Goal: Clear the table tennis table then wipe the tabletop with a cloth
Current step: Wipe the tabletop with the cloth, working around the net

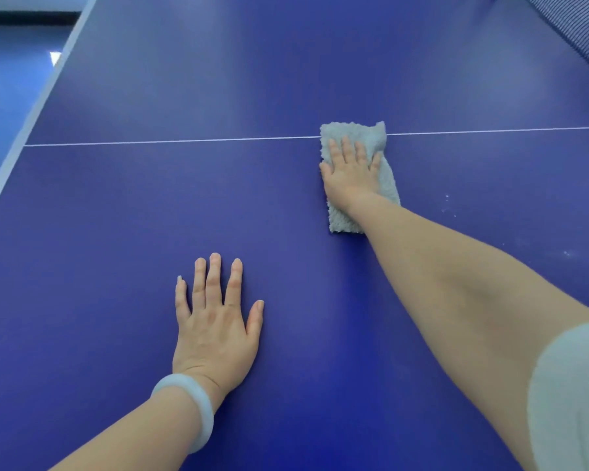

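Right hand presses flat, fingers straight, on the grey cloth, hiding its middle. Left hand lies spread on the tabletop. Net cut off at the top corner.

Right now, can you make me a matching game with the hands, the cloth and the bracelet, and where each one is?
1 left hand
2 right hand
3 cloth
4 bracelet

A round the wrist
B flat on the bare tabletop
C pressing on the cloth
D lying across the white line

Pairs: 1-B, 2-C, 3-D, 4-A
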